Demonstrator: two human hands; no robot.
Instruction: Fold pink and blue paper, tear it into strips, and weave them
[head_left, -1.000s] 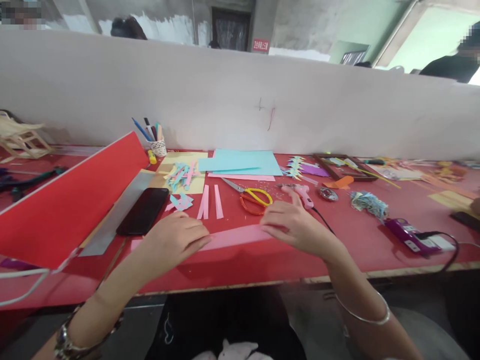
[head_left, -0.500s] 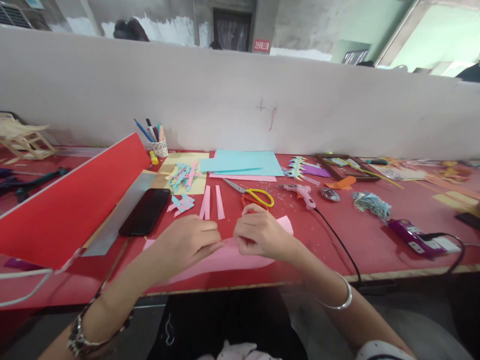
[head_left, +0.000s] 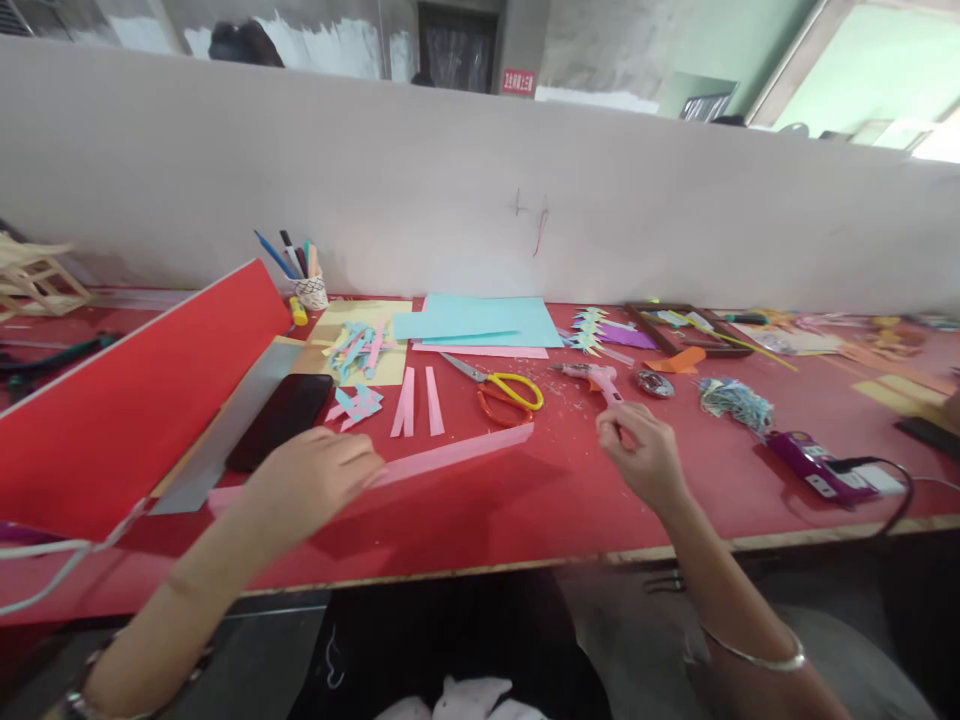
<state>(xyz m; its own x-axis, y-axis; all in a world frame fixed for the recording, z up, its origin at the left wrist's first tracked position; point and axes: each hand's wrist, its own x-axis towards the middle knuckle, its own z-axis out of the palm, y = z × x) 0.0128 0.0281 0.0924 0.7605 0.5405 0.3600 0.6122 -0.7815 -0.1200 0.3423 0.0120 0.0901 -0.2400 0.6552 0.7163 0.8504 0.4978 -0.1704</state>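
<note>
My left hand (head_left: 326, 470) is closed on a long pink paper strip (head_left: 457, 452). The strip slants across the front of the red table, with its right end free and part of its left side behind my hand and forearm. My right hand (head_left: 641, 450) has its fingers curled, right at the lower handle of a pink glue gun (head_left: 600, 376). Whether the fingers grip that handle is hidden. Scissors (head_left: 504, 392) with yellow and orange handles lie open beyond the strip. Narrow pink paper pieces (head_left: 406, 402) rest to the left of the scissors.
A black phone (head_left: 281, 420) and a slanted red board (head_left: 142, 400) are on the left. Blue paper sheets (head_left: 480, 320), cut scraps (head_left: 356, 350) and a pen cup (head_left: 310, 292) stand along the back. A purple power strip (head_left: 817, 465) and a yarn bundle (head_left: 735, 402) lie right.
My right hand has left the pink paper and moved right to the glue gun's handle. My left hand has shifted left. The wide, curved pink paper now shows as a narrow strip.
</note>
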